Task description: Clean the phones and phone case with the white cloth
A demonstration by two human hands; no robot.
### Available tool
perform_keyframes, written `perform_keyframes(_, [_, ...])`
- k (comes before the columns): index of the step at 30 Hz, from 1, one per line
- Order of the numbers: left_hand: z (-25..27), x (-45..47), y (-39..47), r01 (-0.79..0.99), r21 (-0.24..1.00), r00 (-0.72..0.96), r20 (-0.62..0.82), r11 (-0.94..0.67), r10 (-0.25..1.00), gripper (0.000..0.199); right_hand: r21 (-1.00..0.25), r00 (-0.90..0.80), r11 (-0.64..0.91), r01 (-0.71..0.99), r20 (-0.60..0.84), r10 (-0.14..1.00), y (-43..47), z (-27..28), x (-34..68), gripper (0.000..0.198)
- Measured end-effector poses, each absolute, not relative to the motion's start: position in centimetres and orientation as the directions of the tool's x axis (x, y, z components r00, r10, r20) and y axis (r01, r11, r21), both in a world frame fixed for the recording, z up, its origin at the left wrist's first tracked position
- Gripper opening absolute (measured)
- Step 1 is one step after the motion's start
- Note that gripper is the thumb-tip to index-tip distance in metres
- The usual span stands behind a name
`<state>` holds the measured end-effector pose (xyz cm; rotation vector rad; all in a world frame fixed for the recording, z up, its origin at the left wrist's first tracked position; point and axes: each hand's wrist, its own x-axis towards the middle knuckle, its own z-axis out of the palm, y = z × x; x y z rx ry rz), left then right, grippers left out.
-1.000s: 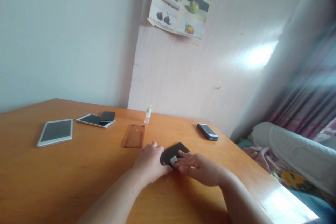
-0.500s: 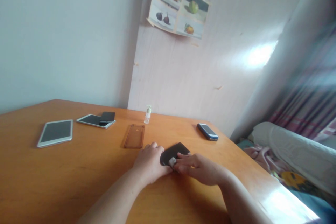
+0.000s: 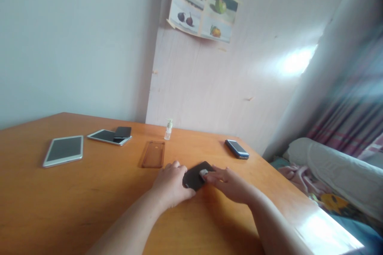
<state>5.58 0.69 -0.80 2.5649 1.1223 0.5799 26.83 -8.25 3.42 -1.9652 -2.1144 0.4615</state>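
A dark phone (image 3: 193, 178) lies flat on the wooden table in front of me. My left hand (image 3: 171, 183) grips its left end, thumb along the near edge and fingers at the far side. Under the fingertips of my right hand (image 3: 230, 183) is a small wad of white tissue or cloth (image 3: 203, 174), pressed on the phone's surface. Beyond my left hand sits a clear brown phone case (image 3: 153, 154). A small pump bottle (image 3: 168, 130) stands upright just behind the case.
On the left lie a white tablet (image 3: 64, 150) and a second tablet (image 3: 103, 136) with a dark phone (image 3: 122, 132) on it. Stacked phones (image 3: 237, 149) rest at the table's (image 3: 98, 199) right edge. A wall rises behind; a bed (image 3: 338, 167) stands to the right.
My right hand has slid the white wad up and to the right across the phone, toward its far end. My left hand and the phone stay in place.
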Motion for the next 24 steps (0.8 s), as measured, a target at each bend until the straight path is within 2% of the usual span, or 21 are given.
perform_keyframes(2, [-0.8,5.6,0.7,0.635,0.400,0.617,0.252,-0.661,0.745,0.039,-0.311,0.049,-0.047,0.949,-0.003,0.999,-7.9,3.1,27.3,0.044])
perform_keyframes(3, [-0.8,5.7,0.7,0.636,0.398,0.616,0.254,-0.661,0.745,0.039,-0.296,0.057,-0.052,0.954,0.007,0.998,-7.9,3.0,27.3,0.043])
perform_keyframes(7, [-0.8,5.7,0.6,0.645,0.397,0.612,0.244,-0.653,0.752,0.040,-0.387,-0.202,0.154,0.909,-0.087,0.976,-8.1,3.2,26.5,0.042])
perform_keyframes(9, [-0.7,5.7,0.6,0.647,0.397,0.611,0.241,-0.651,0.754,0.040,-0.412,-0.240,0.175,0.894,-0.111,0.964,-8.0,3.2,26.2,0.042])
perform_keyframes(14, [-0.8,5.7,0.6,0.639,0.400,0.611,0.254,-0.657,0.750,0.039,-0.251,0.097,-0.098,0.963,-0.018,0.995,-7.3,2.4,27.1,0.042])
perform_keyframes(15, [-0.8,5.7,0.6,0.639,0.401,0.609,0.257,-0.656,0.750,0.039,-0.231,0.119,-0.117,0.966,-0.008,0.993,-7.2,2.3,27.2,0.042])
perform_keyframes(17, [-0.9,5.8,0.7,0.642,0.401,0.607,0.255,-0.654,0.752,0.040,-0.247,0.042,-0.046,0.968,-0.023,0.999,-7.3,2.3,27.1,0.042])
perform_keyframes(20, [-1.1,5.8,0.7,0.643,0.400,0.606,0.255,-0.653,0.753,0.043,-0.336,-0.135,0.106,0.936,-0.063,0.989,-7.3,2.3,26.7,0.043])
perform_keyframes(22, [-1.2,5.9,0.8,0.643,0.397,0.606,0.260,-0.655,0.752,0.043,-0.343,-0.103,0.078,0.936,-0.056,0.993,-7.0,2.0,26.8,0.043])
perform_keyframes(24, [-1.2,5.9,0.8,0.644,0.392,0.605,0.265,-0.657,0.751,0.043,-0.294,0.030,-0.037,0.955,-0.029,0.999,-6.4,1.5,27.0,0.044])
